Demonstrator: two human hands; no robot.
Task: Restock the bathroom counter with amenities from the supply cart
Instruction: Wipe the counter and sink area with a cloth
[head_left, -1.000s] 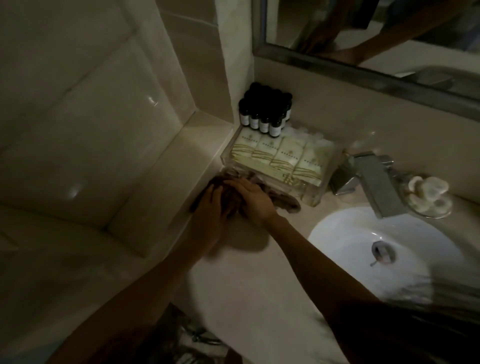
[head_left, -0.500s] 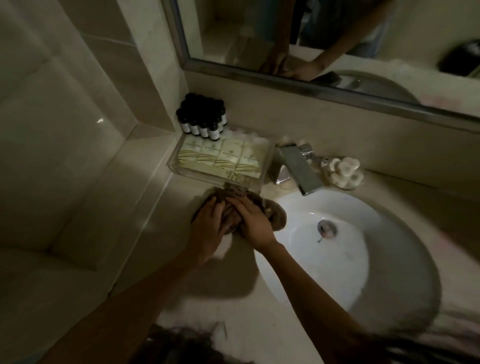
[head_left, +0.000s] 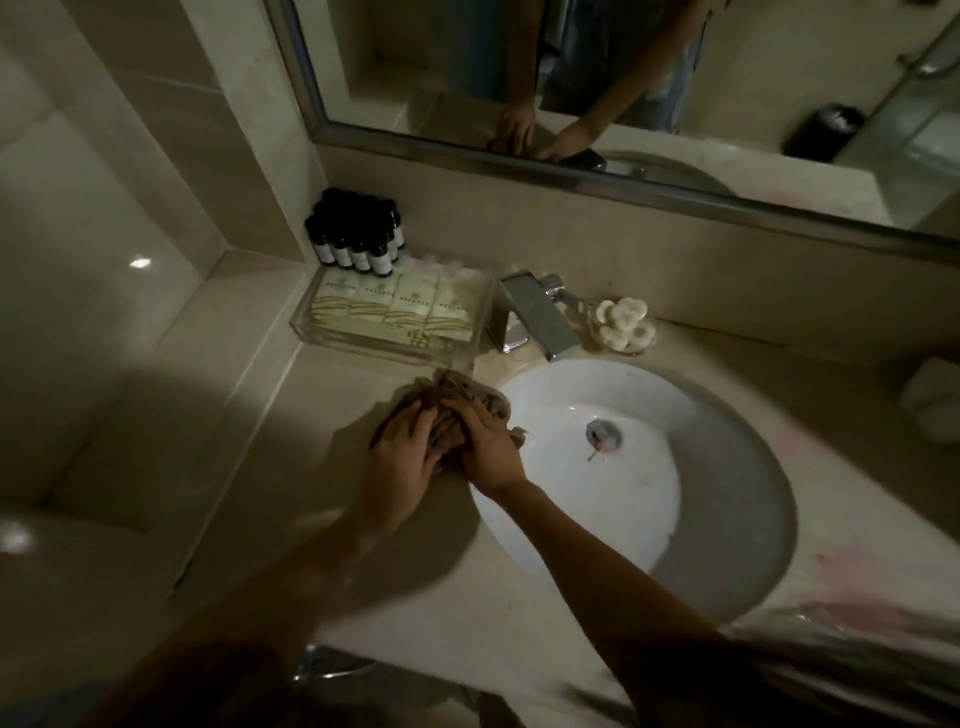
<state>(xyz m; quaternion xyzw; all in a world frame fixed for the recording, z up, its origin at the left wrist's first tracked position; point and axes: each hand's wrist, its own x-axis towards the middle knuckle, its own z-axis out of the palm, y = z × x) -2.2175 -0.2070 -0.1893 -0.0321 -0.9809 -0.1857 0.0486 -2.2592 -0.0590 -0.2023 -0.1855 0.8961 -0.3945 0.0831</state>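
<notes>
Head view is showing both hands working a brown bundle (head_left: 475, 399) on the counter (head_left: 322, 415), just near of the clear tray (head_left: 311, 332) and touching the left rim of the sink (head_left: 597, 499). The left hand (head_left: 402, 449) is lying over it, fingers fairly straight and pressing. The right hand (head_left: 488, 449) is curling its fingers into the folds, seemingly gripping. The bundle's right edge seems to be overhanging the basin, so a loose push is risking dropping it in. A shove farther is risking knocking the tray and the dark bottles (head_left: 358, 234) behind.

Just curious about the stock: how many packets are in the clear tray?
4 packets in one row across the tray, left to right; others may lie hidden beneath.
</notes>
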